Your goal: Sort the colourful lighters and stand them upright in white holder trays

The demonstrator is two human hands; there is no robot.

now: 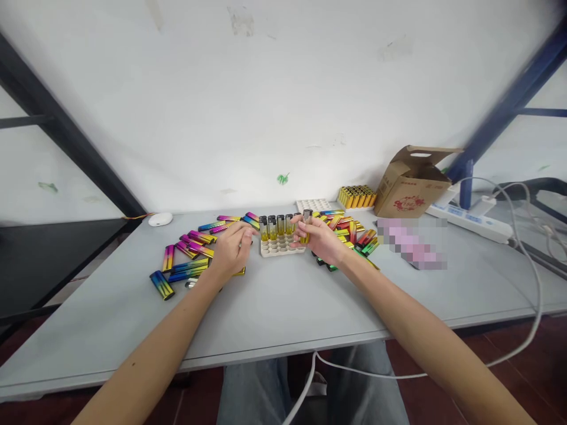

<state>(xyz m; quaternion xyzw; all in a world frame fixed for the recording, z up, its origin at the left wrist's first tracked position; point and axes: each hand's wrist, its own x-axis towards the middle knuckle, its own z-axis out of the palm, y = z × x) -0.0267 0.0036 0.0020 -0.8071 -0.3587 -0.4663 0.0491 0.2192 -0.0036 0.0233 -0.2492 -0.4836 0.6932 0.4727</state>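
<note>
A white tray [282,247] with round holes stands in the middle of the table, several gold lighters [272,228] with dark tops upright in its back rows. My right hand [322,237] grips a lighter [305,238] upright between thumb and fingers, over the tray's right edge. Just left of the tray, my left hand [231,251] is closed, thumb against the fingers; what it may hold is hidden. Around it lie loose lighters [188,265] in pink, blue and gold. More loose lighters [349,229], red, green and gold, lie behind and beside my right hand.
A second white tray [313,205] lies against the wall, beside a tray packed with orange-gold lighters [357,196]. An open cardboard box [407,189], a power strip [473,221] and white cables occupy the right. A white rounded case [160,219] sits at the back left.
</note>
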